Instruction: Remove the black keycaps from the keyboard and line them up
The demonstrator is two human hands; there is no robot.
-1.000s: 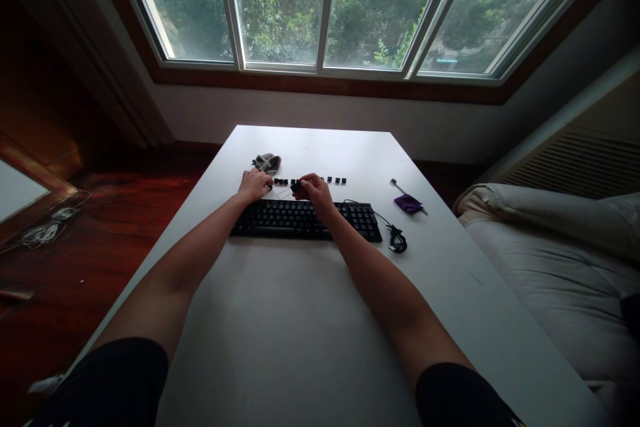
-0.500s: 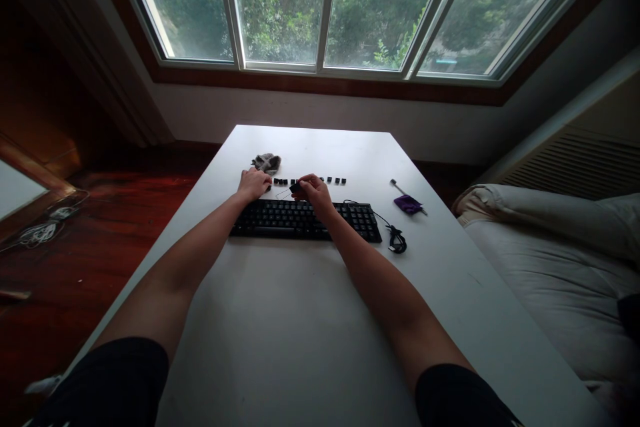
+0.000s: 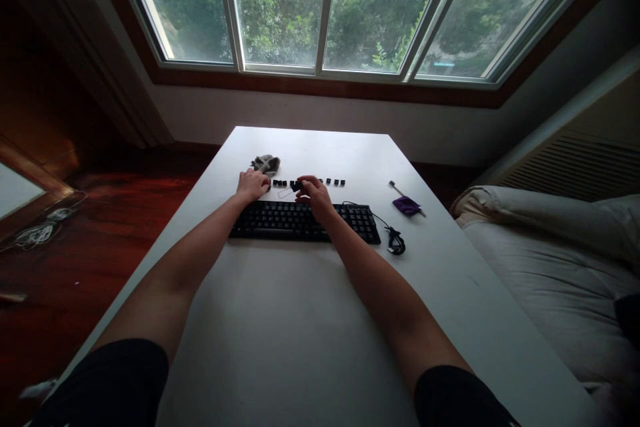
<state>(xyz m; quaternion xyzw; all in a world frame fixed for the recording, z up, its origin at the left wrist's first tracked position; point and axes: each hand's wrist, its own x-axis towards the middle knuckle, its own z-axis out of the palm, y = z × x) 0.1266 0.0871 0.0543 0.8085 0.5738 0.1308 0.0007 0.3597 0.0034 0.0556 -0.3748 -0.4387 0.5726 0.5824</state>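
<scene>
While the right hand [image 3: 315, 195] pinches a small black-handled tool with thin wire loops [image 3: 297, 185] in its fingertips, the left hand [image 3: 253, 185] sits at the left end of a row of small black keycaps [image 3: 336, 181]. Can't tell if the left is gripping a keycap or just touching. Tool is above the far edge of the long black keyboard [image 3: 273, 219], loops pointing left. Crumpled grey cloth [image 3: 266, 163] just beyond left hand. Coiled black cable [image 3: 396, 242] beside keyboard's right end, purple cloth bundle [image 3: 406, 206] farther right. All on the white tabletop [image 3: 280, 320].
</scene>
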